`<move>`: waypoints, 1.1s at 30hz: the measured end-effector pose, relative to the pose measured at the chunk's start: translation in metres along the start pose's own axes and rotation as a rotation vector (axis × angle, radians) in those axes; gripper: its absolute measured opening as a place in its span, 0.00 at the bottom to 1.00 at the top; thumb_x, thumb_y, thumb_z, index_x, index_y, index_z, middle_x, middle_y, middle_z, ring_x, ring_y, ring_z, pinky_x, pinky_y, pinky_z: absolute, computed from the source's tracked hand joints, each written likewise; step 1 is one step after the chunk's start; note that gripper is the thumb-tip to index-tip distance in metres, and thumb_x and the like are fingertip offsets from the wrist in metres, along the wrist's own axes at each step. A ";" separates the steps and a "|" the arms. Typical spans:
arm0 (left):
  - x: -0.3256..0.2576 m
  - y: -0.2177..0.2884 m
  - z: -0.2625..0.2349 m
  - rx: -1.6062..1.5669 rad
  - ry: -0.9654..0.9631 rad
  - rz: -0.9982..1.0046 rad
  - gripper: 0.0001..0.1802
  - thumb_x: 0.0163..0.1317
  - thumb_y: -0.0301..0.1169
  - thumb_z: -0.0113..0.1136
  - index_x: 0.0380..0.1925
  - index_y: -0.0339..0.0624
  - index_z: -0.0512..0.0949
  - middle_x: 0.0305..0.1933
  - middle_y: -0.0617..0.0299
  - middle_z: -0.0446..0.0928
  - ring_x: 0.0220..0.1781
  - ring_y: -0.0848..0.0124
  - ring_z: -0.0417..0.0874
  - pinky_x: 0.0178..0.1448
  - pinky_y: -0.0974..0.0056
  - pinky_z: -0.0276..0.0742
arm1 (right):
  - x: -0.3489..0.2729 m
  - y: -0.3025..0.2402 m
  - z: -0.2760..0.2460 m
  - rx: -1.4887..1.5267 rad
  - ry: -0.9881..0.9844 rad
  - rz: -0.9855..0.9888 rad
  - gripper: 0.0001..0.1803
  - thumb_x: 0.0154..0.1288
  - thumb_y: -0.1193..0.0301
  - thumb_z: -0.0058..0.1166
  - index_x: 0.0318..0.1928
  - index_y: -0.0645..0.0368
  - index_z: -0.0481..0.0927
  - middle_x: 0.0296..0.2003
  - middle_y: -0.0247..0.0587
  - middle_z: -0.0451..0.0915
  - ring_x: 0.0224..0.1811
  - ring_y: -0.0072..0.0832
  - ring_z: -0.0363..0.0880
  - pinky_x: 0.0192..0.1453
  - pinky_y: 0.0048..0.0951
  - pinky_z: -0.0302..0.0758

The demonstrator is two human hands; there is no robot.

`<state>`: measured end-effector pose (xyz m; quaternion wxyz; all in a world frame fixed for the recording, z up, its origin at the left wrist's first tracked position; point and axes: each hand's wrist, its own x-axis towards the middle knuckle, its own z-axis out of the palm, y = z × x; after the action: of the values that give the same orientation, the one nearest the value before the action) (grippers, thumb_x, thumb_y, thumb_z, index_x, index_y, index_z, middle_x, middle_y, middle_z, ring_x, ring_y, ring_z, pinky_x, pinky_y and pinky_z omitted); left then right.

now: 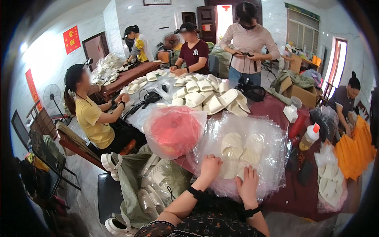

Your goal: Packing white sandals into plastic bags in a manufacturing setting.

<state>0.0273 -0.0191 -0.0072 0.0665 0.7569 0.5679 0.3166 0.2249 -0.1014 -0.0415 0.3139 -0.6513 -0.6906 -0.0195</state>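
Down at the near edge of the dark red table, a pair of cream slippers is seen lying side by side inside a clear plastic bag, on top of a loose stack of clear bags. The left hand is curled almost into a fist and pressed against the lower left of the bagged pair; whether plastic is pinched in it cannot be told. The right hand is laid flat with fingers spread on the plastic just below the slippers, clamped on nothing. Black bands are worn on both wrists.

Just left of the stack, a round red thing wrapped in a clear bag is set, touching the stack's edge. Below it, beside the left forearm, a grey-green sack holds more bagged slippers. Farther up the table a heap of loose cream slippers is piled — well apart from the hands. To the right, a bottle with an orange cap stands near a stack of orange sheets, and a small bag of slippers rests by the table's right edge.

Other people are seated or standing around the far side — one in a yellow shirt at the left.
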 end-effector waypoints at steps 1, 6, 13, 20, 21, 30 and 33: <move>0.001 0.001 0.000 0.005 0.017 -0.008 0.14 0.61 0.39 0.65 0.31 0.39 0.86 0.35 0.52 0.82 0.45 0.53 0.81 0.48 0.51 0.75 | 0.000 -0.002 -0.003 0.015 -0.021 -0.003 0.34 0.63 0.61 0.60 0.65 0.69 0.70 0.68 0.60 0.67 0.68 0.63 0.63 0.71 0.58 0.61; 0.006 -0.002 0.022 -0.684 0.150 -0.047 0.08 0.67 0.33 0.63 0.36 0.38 0.84 0.34 0.58 0.80 0.37 0.64 0.81 0.36 0.62 0.75 | -0.002 0.004 0.003 0.041 -0.048 0.009 0.35 0.67 0.59 0.56 0.69 0.66 0.67 0.71 0.57 0.63 0.72 0.61 0.59 0.73 0.61 0.56; 0.005 0.022 0.014 -1.079 -0.153 -0.611 0.25 0.66 0.44 0.67 0.53 0.34 0.78 0.45 0.61 0.80 0.42 0.71 0.81 0.45 0.67 0.77 | -0.001 0.004 0.003 0.009 -0.057 0.018 0.34 0.66 0.61 0.55 0.69 0.67 0.66 0.71 0.58 0.63 0.71 0.61 0.60 0.73 0.61 0.56; 0.002 0.003 0.025 -1.089 -0.464 -0.485 0.34 0.65 0.38 0.68 0.64 0.29 0.69 0.55 0.52 0.80 0.51 0.68 0.83 0.51 0.65 0.80 | 0.000 0.007 0.000 0.020 -0.052 -0.017 0.35 0.64 0.61 0.57 0.67 0.67 0.67 0.69 0.60 0.64 0.70 0.61 0.61 0.73 0.60 0.56; 0.001 0.004 0.023 -1.314 -0.437 -0.548 0.33 0.66 0.35 0.67 0.65 0.30 0.68 0.56 0.52 0.80 0.52 0.67 0.83 0.52 0.64 0.81 | -0.001 0.008 -0.002 0.050 -0.060 -0.003 0.36 0.63 0.61 0.59 0.67 0.68 0.67 0.69 0.60 0.63 0.70 0.61 0.61 0.73 0.58 0.57; -0.015 -0.033 0.030 -1.820 -0.560 -0.446 0.27 0.69 0.28 0.61 0.66 0.31 0.68 0.60 0.54 0.79 0.57 0.67 0.83 0.63 0.62 0.78 | 0.011 0.010 -0.028 0.416 0.116 0.160 0.48 0.56 0.71 0.68 0.73 0.65 0.55 0.70 0.57 0.61 0.63 0.47 0.68 0.63 0.41 0.70; -0.022 -0.040 0.030 -1.863 -0.590 -0.424 0.28 0.69 0.28 0.60 0.67 0.31 0.67 0.62 0.54 0.78 0.59 0.68 0.82 0.64 0.62 0.77 | 0.017 0.009 -0.029 0.532 0.129 0.266 0.54 0.53 0.74 0.70 0.76 0.61 0.51 0.70 0.54 0.61 0.50 0.37 0.71 0.52 0.34 0.74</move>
<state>0.0076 -0.0170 -0.0577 0.8267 0.3343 0.1774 0.4165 0.2460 -0.0977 -0.0140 0.5165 -0.6282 -0.5589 0.1621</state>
